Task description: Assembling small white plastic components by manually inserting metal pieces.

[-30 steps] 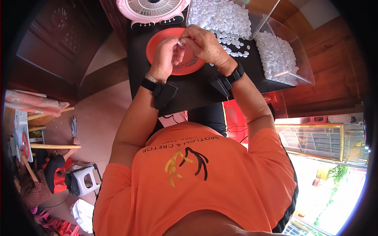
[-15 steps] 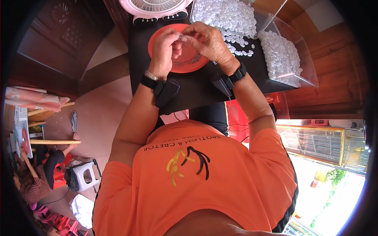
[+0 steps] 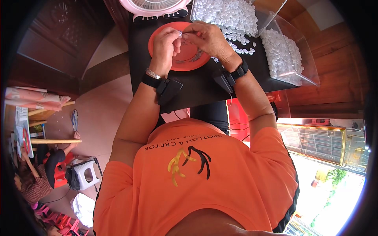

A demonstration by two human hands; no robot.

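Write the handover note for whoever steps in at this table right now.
Left hand: fingertips pinched on a tiny white piece above the orange plate.
Right hand: fingertips meet the left hand's at the same piece; both hands hold it between them.
Things: plate sits on the black table, with a few dark bits on it. Loose white pieces are scattered right of the plate. A clear tray behind and a clear bin to the right are both heaped with white pieces. A pink fan stands at the far edge.
Done: cannot tell which heap is finished.
Left: the piece in hand, at least.
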